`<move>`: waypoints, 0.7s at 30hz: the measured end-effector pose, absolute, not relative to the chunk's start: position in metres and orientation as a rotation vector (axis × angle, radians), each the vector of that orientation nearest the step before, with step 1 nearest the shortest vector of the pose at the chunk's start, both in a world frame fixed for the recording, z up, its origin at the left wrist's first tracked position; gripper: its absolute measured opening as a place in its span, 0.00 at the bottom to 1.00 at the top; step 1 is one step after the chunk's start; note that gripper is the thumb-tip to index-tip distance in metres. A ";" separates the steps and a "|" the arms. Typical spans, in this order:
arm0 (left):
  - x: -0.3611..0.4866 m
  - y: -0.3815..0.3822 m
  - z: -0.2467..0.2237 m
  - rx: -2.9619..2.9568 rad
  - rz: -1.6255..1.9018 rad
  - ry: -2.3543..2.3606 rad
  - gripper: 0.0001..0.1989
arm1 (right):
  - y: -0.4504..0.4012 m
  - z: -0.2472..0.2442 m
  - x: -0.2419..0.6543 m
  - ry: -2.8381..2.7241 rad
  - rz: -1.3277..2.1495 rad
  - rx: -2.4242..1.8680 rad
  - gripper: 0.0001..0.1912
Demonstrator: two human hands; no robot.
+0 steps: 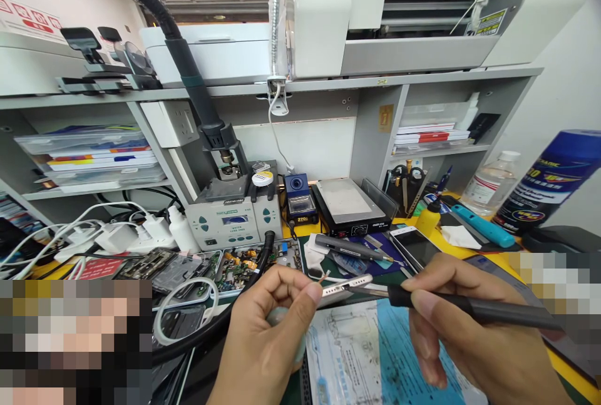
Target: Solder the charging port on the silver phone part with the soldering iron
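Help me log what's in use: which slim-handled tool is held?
The black tool, in the right hand; the grey tool lies farther back, untouched.

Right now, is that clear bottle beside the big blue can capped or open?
Capped: a white cap sits on top of the clear bottle.

Hand tool [507,313]: handle black. Small slotted part [334,297]: silver, pierced with a row of dark holes. Printed sheet [408,345]: white and sky blue, dark lettering and smudges. Control station [213,210]: pale grey, dark green buttons. Squeeze bottle [428,222]: bright yellow. Spray can [558,173]: dark blue, yellow lettering. Hose [201,340]: black.
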State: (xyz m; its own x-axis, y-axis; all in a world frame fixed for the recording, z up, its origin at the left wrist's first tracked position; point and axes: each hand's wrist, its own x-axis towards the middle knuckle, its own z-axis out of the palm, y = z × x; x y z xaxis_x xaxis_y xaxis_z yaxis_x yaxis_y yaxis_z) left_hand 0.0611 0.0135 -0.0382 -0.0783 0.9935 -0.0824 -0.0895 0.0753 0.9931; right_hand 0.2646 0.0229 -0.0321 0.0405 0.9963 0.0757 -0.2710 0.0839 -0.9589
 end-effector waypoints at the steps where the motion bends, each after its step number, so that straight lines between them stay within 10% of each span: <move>1: 0.062 0.013 -0.038 1.043 1.254 1.238 0.22 | 0.023 -0.032 0.264 -1.020 1.245 -0.964 0.15; 21: 0.066 0.012 -0.033 1.004 1.270 1.232 0.21 | 0.024 -0.030 0.263 -0.992 1.233 -0.984 0.14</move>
